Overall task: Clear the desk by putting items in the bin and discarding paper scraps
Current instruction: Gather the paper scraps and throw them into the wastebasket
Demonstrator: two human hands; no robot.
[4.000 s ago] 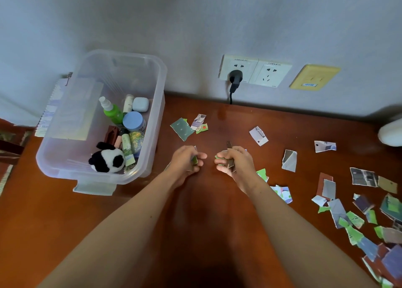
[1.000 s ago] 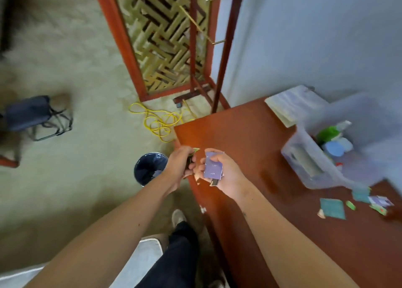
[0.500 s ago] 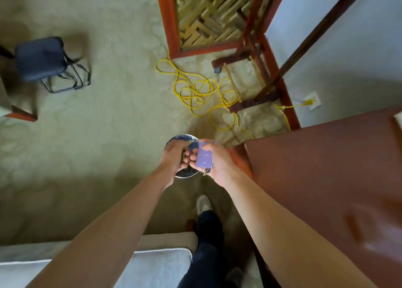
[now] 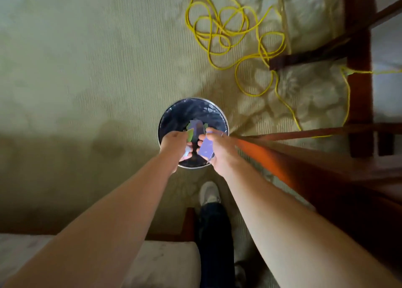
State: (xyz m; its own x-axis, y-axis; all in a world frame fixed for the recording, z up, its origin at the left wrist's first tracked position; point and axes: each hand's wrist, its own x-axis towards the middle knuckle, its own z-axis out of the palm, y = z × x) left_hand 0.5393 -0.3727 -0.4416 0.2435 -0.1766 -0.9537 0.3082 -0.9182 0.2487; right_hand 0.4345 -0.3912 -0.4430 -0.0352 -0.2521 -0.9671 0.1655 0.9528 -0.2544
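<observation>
A round waste bin (image 4: 174, 113) with a dark liner and a metal rim stands on the carpet below me. Both hands hover over its opening. My left hand (image 4: 174, 144) pinches green and pale paper scraps (image 4: 190, 134). My right hand (image 4: 219, 148) grips purple paper scraps (image 4: 206, 149). Loose purple and green scraps (image 4: 196, 125) show inside the bin, just beyond my fingers; whether they are falling or lying there I cannot tell.
The red-brown desk edge (image 4: 282, 168) runs along the right. A yellow cable (image 4: 228, 33) lies tangled on the carpet beyond the bin, beside a wooden frame (image 4: 359, 48). My leg and shoe (image 4: 208, 194) stand below the bin, a pale cushion (image 4: 163, 263) at the bottom.
My view has swung from the desk down to the floor. Both hands carried the scraps off the desk and now hang over the bin, where loose scraps have appeared.
</observation>
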